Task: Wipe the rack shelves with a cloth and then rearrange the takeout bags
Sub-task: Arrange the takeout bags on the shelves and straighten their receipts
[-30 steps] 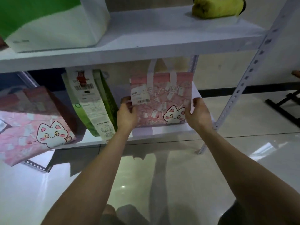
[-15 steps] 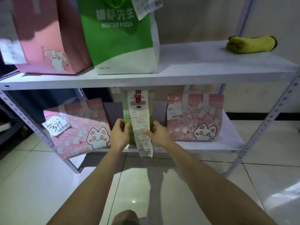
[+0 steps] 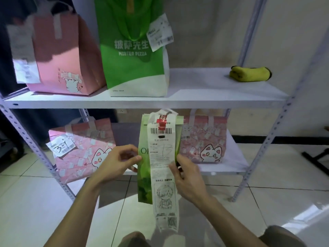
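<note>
Green takeout bag (image 3: 143,175) bearing a barcoded receipt (image 3: 162,157) is pinched by left hand (image 3: 119,162) and right hand (image 3: 187,175).

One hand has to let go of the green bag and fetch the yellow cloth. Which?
Right, probably. The yellow cloth lies at the right end of the upper shelf, nearest the right hand; the left hand would cross the green bag.

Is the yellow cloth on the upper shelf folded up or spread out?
Folded: the yellow cloth lies as a compact, thick bundle near the right end of the upper shelf.
</note>
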